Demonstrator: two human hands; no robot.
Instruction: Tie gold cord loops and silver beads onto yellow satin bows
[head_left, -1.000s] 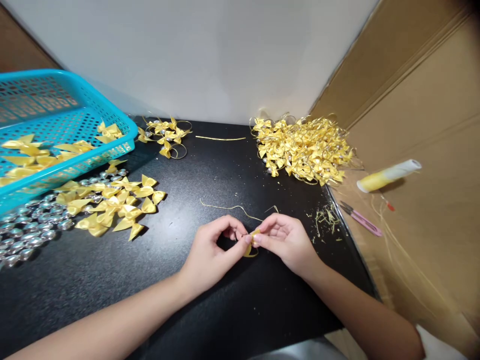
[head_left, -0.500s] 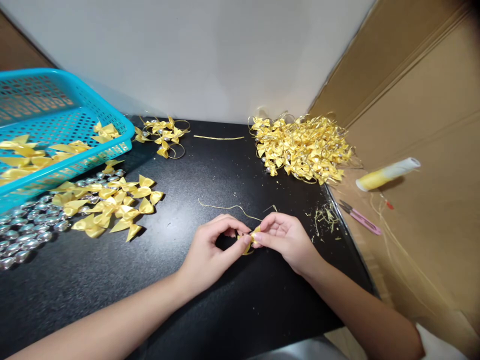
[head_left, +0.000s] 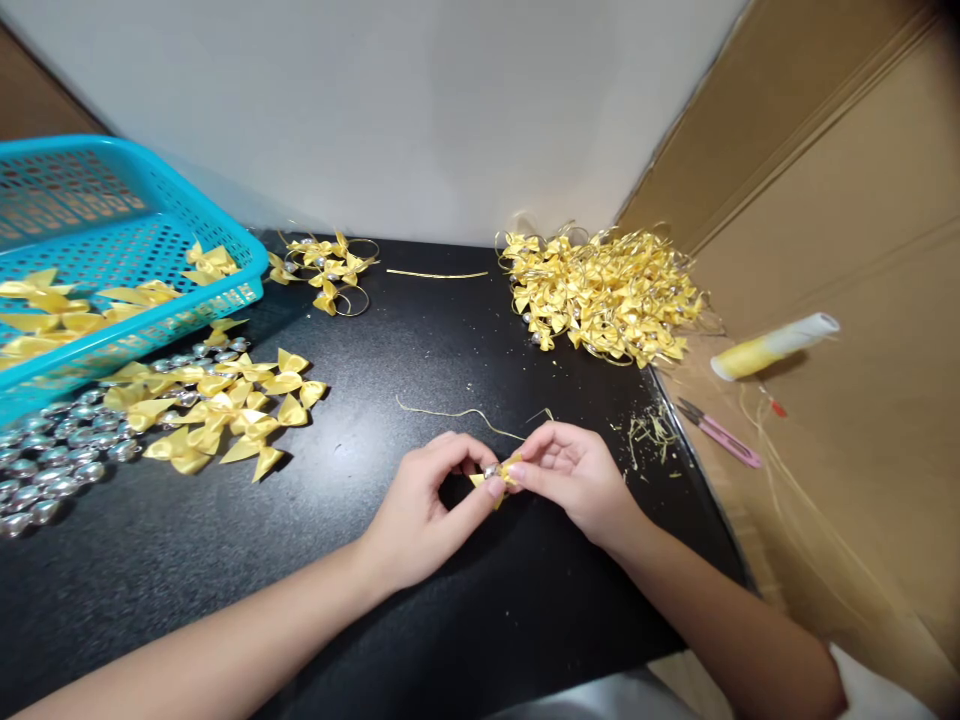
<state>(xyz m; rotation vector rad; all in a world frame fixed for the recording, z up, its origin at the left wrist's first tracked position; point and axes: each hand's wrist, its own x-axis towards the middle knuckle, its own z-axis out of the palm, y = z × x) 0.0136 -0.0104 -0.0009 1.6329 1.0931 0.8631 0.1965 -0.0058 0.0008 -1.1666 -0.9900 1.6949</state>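
Between my two hands is a small yellow ribbon bow (head_left: 508, 468) with a silver bead (head_left: 491, 471) at its left side. My left hand (head_left: 435, 500) pinches the bow's left part, its thumb just below the bead. On the other side my right hand (head_left: 574, 480) grips the bow between thumb and forefinger, the other fingers curled. A thin gold thread (head_left: 465, 413) lies on the black table beyond the hands and runs toward them. Its near end is hidden by the fingers.
At left stand a blue basket (head_left: 259, 270) with bows, loose yellow bows (head_left: 225, 405) and silver beads (head_left: 45, 475). A pile of bows with gold loops (head_left: 607, 295) is at back right. Pink thread snips (head_left: 720, 435) and a thread spool (head_left: 776, 347) lie right, near gold scraps (head_left: 652, 432).
The bow has turned a little in my fingers, and its silver bead now shows between my left thumb and forefinger. Both hands have stayed almost in place.
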